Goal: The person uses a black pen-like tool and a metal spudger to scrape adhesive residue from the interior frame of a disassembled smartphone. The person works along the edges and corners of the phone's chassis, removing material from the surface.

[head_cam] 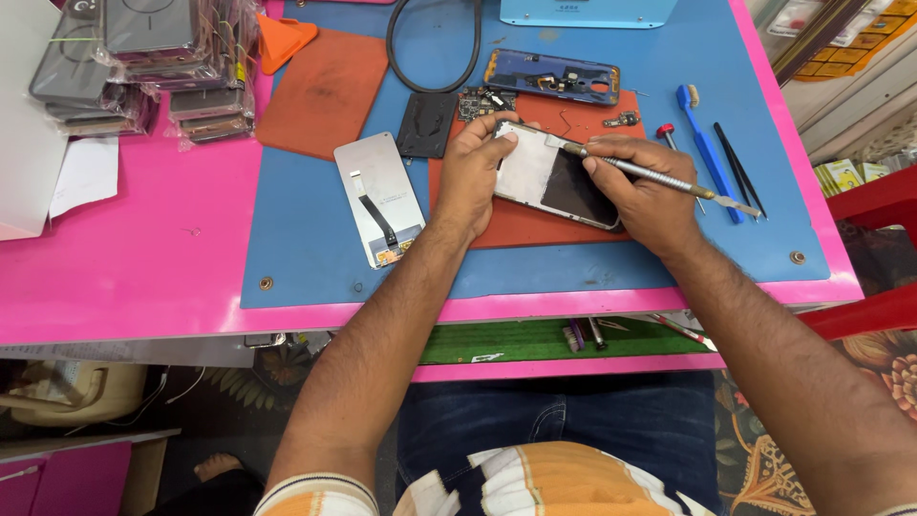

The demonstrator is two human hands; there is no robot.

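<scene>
I see my left hand (473,172) pinning a phone screen assembly (557,177) on the red mat (535,229) while my right hand (645,196) grips a metal tool (650,177) whose tip touches its far edge, a spare display panel (379,196) lying just left.

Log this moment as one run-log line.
left hand: steadies phone panel | right hand: metal tool at panel's top edge | surface: red mat
</scene>
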